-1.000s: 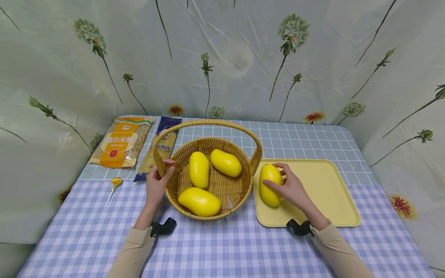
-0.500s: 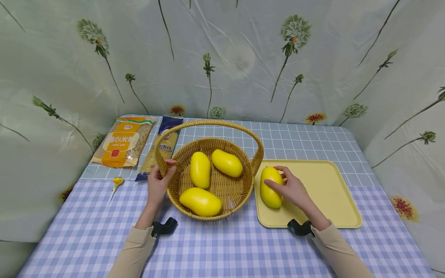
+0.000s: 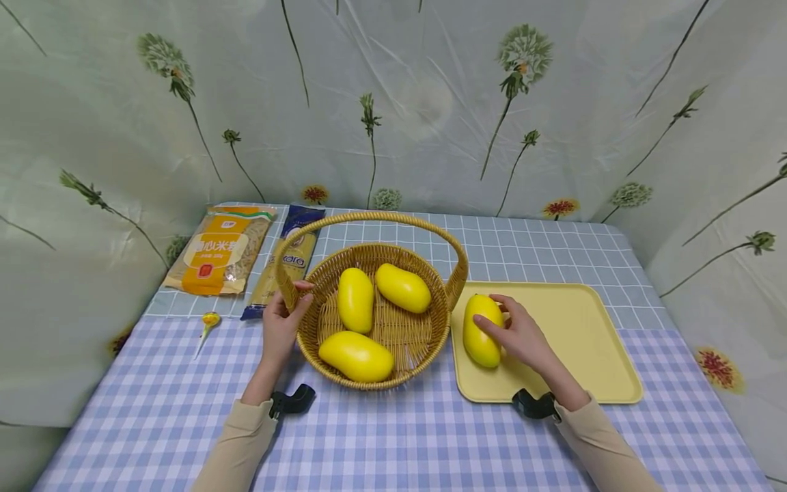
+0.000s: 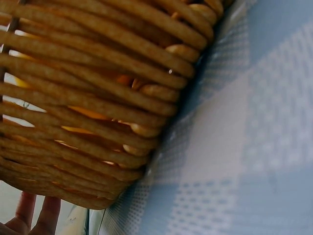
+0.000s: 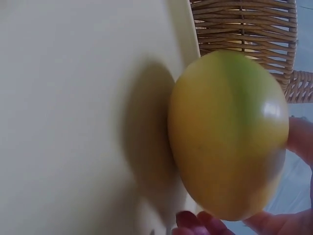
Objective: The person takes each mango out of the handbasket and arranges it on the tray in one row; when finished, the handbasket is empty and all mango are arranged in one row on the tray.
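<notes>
1. Left hand (image 3: pixel 283 333) grips the basket (image 3: pixel 402 331) beside its handle (image 3: pixel 376 216).
2. Right hand (image 3: pixel 519 336) pinches a mango (image 3: pixel 482 350) at the tray's (image 3: pixel 572 342) basket-side edge, perhaps lifted.
3. The smooth mango could slip if that pinch loosens.

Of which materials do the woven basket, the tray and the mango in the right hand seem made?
Basket: rattan or plastic imitation, slightly glossy; woven strands show.
Tray: probably smooth plastic, matte, from its even yellow colour and rounded rim.
Held mango: perhaps plastic or foam imitation, given its smooth, shiny skin; real fruit remains possible.
</notes>
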A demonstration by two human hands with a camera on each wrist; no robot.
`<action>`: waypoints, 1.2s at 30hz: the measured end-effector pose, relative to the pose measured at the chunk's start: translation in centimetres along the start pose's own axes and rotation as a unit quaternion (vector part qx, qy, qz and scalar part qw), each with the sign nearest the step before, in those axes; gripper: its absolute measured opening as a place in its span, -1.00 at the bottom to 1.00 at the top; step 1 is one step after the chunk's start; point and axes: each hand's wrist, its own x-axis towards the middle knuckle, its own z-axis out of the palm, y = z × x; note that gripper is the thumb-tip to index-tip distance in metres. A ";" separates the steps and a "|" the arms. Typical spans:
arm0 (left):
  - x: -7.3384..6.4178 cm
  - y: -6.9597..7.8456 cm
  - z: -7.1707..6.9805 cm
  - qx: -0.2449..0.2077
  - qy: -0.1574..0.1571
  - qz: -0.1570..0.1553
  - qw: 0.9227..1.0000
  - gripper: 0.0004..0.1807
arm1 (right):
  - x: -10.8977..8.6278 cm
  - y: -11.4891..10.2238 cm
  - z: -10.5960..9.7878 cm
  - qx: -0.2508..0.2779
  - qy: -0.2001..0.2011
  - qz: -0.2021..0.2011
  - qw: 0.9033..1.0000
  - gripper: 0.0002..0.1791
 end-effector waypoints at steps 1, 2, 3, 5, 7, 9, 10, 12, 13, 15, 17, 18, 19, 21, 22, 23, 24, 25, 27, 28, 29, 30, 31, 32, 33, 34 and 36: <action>0.0 0.0 0.0 0.000 -0.001 0.000 1.000 -0.77 | -0.1 0.0 0.0 0.001 0.003 -0.004 1.000 -0.17; 0.0 0.0 0.0 0.001 -0.002 0.000 1.000 -0.77 | -0.2 0.0 0.0 -0.001 0.007 -0.009 1.000 -0.18; 0.0 0.1 0.0 0.001 -0.003 0.000 1.000 -0.77 | -0.3 0.0 -0.1 -0.003 0.012 -0.013 1.000 -0.19; 0.0 0.1 0.0 0.000 -0.005 0.001 1.000 -0.76 | -0.6 -0.1 -0.2 -0.010 0.022 -0.022 0.999 -0.20; 0.0 0.2 0.0 0.001 -0.008 0.003 1.000 -0.76 | -0.9 -0.2 -0.3 -0.022 0.038 -0.031 0.999 -0.21; 0.1 0.2 0.0 0.000 -0.010 0.003 1.000 -0.76 | -1.2 -0.4 -0.4 -0.036 0.057 -0.044 0.997 -0.23; 0.1 0.2 0.0 -0.002 -0.010 0.003 1.000 -0.76 | -1.3 -0.5 -0.5 -0.042 0.067 -0.051 0.996 -0.25; 0.1 0.2 0.0 -0.005 -0.010 0.002 1.000 -0.76 | -1.5 -0.6 -0.6 -0.053 0.089 -0.067 0.992 -0.29; 0.1 0.1 0.0 -0.007 -0.009 0.001 1.000 -0.76 | -1.6 -0.7 -0.6 -0.056 0.100 -0.075 0.991 -0.31; 0.1 0.1 0.0 -0.010 -0.006 -0.001 1.000 -0.76 | -1.8 -1.0 -0.6 -0.055 0.120 -0.091 0.987 -0.37; 0.1 0.0 0.0 -0.013 -0.005 -0.003 1.000 -0.76 | -2.0 -1.2 -0.5 -0.050 0.139 -0.107 0.983 -0.43; 0.1 0.0 0.0 -0.014 -0.005 -0.003 1.000 -0.76 | -2.1 -1.4 -0.5 -0.047 0.149 -0.116 0.981 -0.47; 0.1 0.0 0.0 -0.013 -0.004 -0.004 1.000 -0.75 | -2.2 -1.6 -0.5 -0.042 0.158 -0.127 0.978 -0.51; 0.0 0.0 0.0 -0.013 -0.005 -0.005 1.000 -0.75 | -2.4 -2.0 -0.4 -0.034 0.178 -0.155 0.971 -0.60; 0.0 0.0 0.0 -0.012 -0.005 -0.005 1.000 -0.75 | -2.6 -2.2 -0.3 -0.029 0.187 -0.171 0.967 -0.64; 0.0 0.0 0.0 -0.012 -0.005 -0.005 1.000 -0.74 | -2.7 -2.5 -0.3 -0.023 0.196 -0.187 0.962 -0.67; 0.0 0.0 0.0 -0.012 -0.005 -0.006 1.000 -0.75 | -2.8 -2.8 -0.2 -0.018 0.204 -0.205 0.957 -0.70; 0.0 0.0 0.0 -0.011 -0.006 -0.007 1.000 -0.75 | -2.9 -3.1 -0.2 -0.013 0.210 -0.222 0.952 -0.73; 0.0 0.0 -0.1 -0.010 -0.006 -0.009 1.000 -0.76 | -3.1 -3.8 0.0 -0.002 0.215 -0.257 0.942 -0.74; 0.1 0.0 -0.1 -0.010 -0.006 -0.010 1.000 -0.76 | -3.2 -4.1 0.2 0.002 0.214 -0.275 0.937 -0.74; 0.1 0.0 -0.1 -0.008 -0.005 -0.011 1.000 -0.76 | -3.2 -4.5 0.3 0.004 0.211 -0.292 0.933 -0.74; 0.1 0.0 -0.1 -0.008 -0.005 -0.012 1.000 -0.77 | -3.3 -4.9 0.5 0.008 0.205 -0.307 0.929 -0.73; 0.1 -0.1 -0.1 -0.008 -0.005 -0.013 1.000 -0.77 | -3.3 -5.3 0.7 0.011 0.199 -0.323 0.925 -0.73; 0.1 -0.1 -0.1 -0.008 -0.005 -0.013 1.000 -0.77 | -3.3 -5.7 0.8 0.015 0.192 -0.337 0.921 -0.72; 0.1 -0.1 -0.1 -0.009 -0.005 -0.013 1.000 -0.77 | -3.4 -6.1 1.0 0.018 0.185 -0.349 0.919 -0.71; 0.1 -0.1 -0.1 -0.009 -0.005 -0.013 1.000 -0.77 | -3.3 -6.5 1.2 0.020 0.178 -0.360 0.915 -0.71; 0.1 0.0 0.0 -0.012 -0.004 -0.014 1.000 -0.77 | -3.2 -7.3 1.5 0.026 0.163 -0.374 0.913 -0.71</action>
